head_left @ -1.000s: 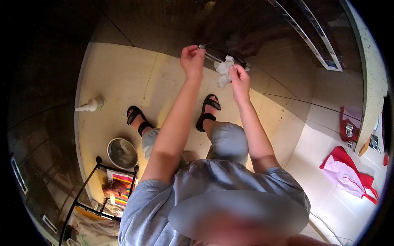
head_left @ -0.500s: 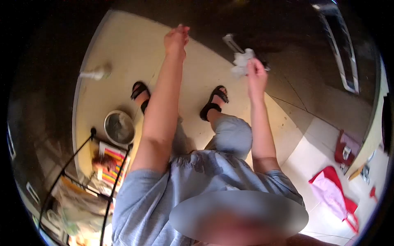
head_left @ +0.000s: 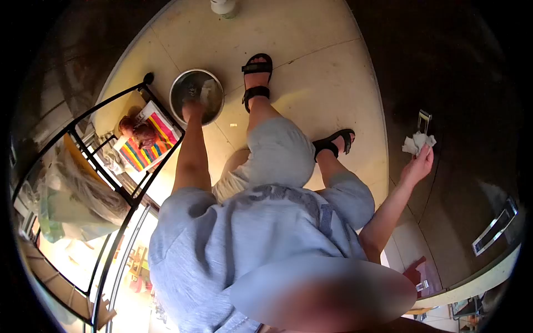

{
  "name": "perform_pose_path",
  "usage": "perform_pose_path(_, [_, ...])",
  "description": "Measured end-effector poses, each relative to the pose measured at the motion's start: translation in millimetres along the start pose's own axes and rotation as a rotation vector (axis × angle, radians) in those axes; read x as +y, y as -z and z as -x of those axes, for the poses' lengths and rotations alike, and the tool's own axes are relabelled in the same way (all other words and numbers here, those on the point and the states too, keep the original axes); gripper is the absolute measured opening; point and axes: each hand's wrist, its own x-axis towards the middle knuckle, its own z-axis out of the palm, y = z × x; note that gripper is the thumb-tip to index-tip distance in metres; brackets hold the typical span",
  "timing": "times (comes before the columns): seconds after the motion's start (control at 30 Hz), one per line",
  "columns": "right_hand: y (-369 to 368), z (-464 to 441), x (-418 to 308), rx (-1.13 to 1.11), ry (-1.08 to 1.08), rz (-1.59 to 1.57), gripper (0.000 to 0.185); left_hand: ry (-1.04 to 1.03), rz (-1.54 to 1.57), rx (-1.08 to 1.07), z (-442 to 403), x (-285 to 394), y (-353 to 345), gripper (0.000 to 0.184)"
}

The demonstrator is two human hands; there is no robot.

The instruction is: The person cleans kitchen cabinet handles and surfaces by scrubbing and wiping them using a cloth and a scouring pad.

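Observation:
My left hand [head_left: 194, 107] reaches into a round metal basin [head_left: 220, 105] on the floor; its fingers are dark and unclear inside, so their pose cannot be made out. A pale cloth [head_left: 209, 92] lies in the basin beside it. Off to the right, my right hand [head_left: 420, 163] pinches a crumpled white tissue [head_left: 418, 143], held just below a metal handle [head_left: 425, 120] on the dark cabinet front.
A black wire rack [head_left: 133, 202] with plastic bags [head_left: 83, 194] stands at the left. Beside it are a striped box [head_left: 145, 144] and reddish-brown items [head_left: 137, 132]. A white bottle [head_left: 224, 7] is at the top. Another cabinet handle [head_left: 495, 226] is at the right.
The view has turned toward the basin and rack. My left hand has left the cabinet side and gone down into the basin. My right hand still holds the tissue near the handle.

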Motion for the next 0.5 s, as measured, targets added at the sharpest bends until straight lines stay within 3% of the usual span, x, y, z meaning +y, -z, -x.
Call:
perform_pose_path(0.03, [-1, 1, -2, 0.012, -0.029, 0.007, 0.028, 0.019, 0.053, 0.053, -7, -16, -9, 0.029])
perform_pose_path(0.07, [-1, -1, -3, 0.028, -0.055, 0.018, 0.027, 0.161, 0.111, -0.042, -36, -31, -35, 0.029])
perform_pose_path(0.17, [3, -9, 1, 0.054, -0.081, 0.062, 0.027, -0.074, 0.024, 0.335, -54, -8, -33, 0.032])
perform_pose_path(0.27, [5, -14, 0, 0.077, -0.108, 0.115, 0.028, -0.018, -0.126, 0.252, -49, 15, -14, 0.038])
perform_pose_path(0.4, [-12, -3, -14, 0.127, -0.133, 0.148, 0.028, -0.011, -0.049, -0.044, -45, 5, 11, 0.038])
perform_pose_path(0.5, [-16, -2, -14, 0.113, -0.113, 0.140, 0.028, -0.144, 0.253, 0.138, -28, -23, 23, 0.032])
